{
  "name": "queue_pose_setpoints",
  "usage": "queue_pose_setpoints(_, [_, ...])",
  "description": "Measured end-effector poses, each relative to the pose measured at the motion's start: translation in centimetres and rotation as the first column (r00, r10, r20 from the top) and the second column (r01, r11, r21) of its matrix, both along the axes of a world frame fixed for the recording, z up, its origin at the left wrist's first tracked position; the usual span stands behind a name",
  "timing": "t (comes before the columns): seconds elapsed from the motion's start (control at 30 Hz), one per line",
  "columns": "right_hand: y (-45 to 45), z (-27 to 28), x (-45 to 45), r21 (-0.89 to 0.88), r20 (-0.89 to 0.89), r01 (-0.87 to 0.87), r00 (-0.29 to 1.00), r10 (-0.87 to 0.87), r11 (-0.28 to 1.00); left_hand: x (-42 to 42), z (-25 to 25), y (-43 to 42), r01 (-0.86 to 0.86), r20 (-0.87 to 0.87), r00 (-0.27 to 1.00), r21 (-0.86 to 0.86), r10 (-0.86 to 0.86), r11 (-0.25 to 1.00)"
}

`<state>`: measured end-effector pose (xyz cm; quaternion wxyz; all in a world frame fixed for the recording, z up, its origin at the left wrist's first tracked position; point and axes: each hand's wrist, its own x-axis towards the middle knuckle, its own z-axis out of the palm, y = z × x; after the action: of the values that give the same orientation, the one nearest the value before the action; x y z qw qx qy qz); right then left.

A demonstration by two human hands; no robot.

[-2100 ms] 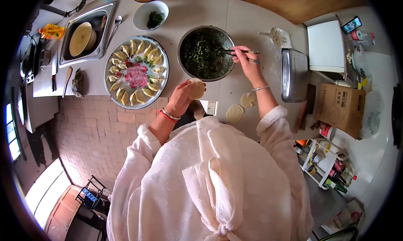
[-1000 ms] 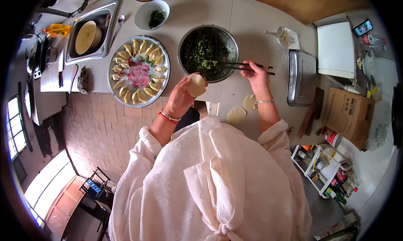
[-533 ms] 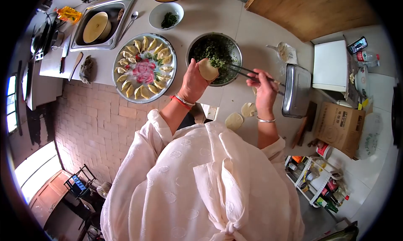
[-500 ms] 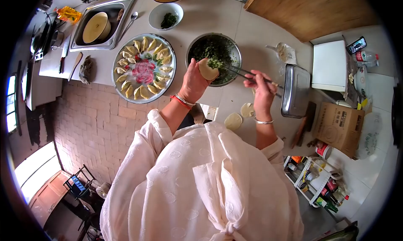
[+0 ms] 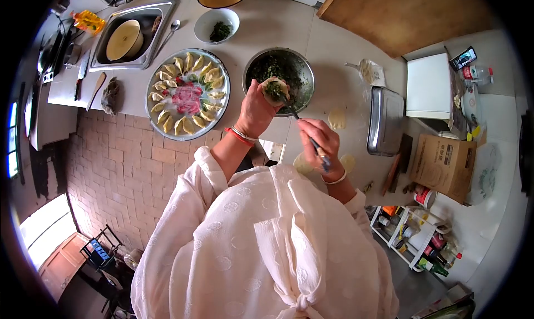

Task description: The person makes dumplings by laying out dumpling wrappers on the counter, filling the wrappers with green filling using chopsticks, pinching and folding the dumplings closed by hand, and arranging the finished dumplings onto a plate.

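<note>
My left hand is closed around a round dumpling wrapper, which carries a heap of chopped green filling. In my right hand is a pair of dark chopsticks, their tips touching the filling on the wrapper. Just beyond, a steel bowl holds more green filling and is partly covered by my left hand. Left of it stands a round enamel tray with folded dumplings ringed around a pink flower pattern. Flat wrappers lie on the counter around my right hand.
A white bowl with greens stands behind the tray. At the far left are a sink and a knife. To the right are a metal container, a white box, a cardboard box and a bottle rack.
My right hand has moved left and nearer my body, turning the chopsticks steeper. The filling now sits on the wrapper, and a flat wrapper shows on the counter where that hand was.
</note>
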<state>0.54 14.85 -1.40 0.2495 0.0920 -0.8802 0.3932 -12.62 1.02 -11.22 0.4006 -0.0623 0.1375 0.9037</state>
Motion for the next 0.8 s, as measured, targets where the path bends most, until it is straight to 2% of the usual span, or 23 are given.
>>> queue_pose_setpoints(0.13, [0.5, 1.3, 0.0, -0.274, 0.050, 0.071, 0.997, -0.059, 0.959, -0.2, 0.1, -0.4, -0.011, -0.020, 1.000, -0.012, 0.011, 1.000])
queue_pose_setpoints(0.27, [0.8, 0.0, -0.4, -0.659, 0.163, 0.223, 0.975, -0.153, 0.719, -0.3, 0.4, -0.6, -0.012, -0.036, 0.999, 0.014, 0.012, 1.000])
queue_pose_setpoints(0.3, [0.9, 0.3, -0.5, -0.657, 0.217, 0.276, 0.960, -0.175, 0.702, -0.3, 0.6, -0.6, -0.013, -0.040, 0.999, -0.002, 0.013, 1.000])
queue_pose_setpoints(0.4, [1.2, -1.0, -0.6, -0.791, 0.261, 0.333, 0.942, -0.210, 0.513, -0.4, 1.3, -0.6, -0.015, -0.040, 0.999, -0.033, 0.014, 0.999])
queue_pose_setpoints(0.53, [1.4, -2.2, -0.5, -0.864, 0.291, 0.349, 0.935, -0.204, 0.363, -0.4, 2.2, -0.8, 0.001, -0.051, 0.999, -0.027, -0.003, 1.000])
queue_pose_setpoints(0.63, [1.3, -2.6, -0.2, -0.843, 0.319, 0.381, 0.922, -0.219, 0.378, -0.3, 2.4, -0.8, 0.021, -0.061, 0.998, -0.016, -0.022, 1.000])
queue_pose_setpoints(0.8, [1.2, -1.2, 0.5, -0.863, 0.266, 0.341, 0.934, -0.237, 0.373, -0.2, 2.3, -0.8, 0.041, -0.062, 0.997, 0.017, -0.040, 0.999])
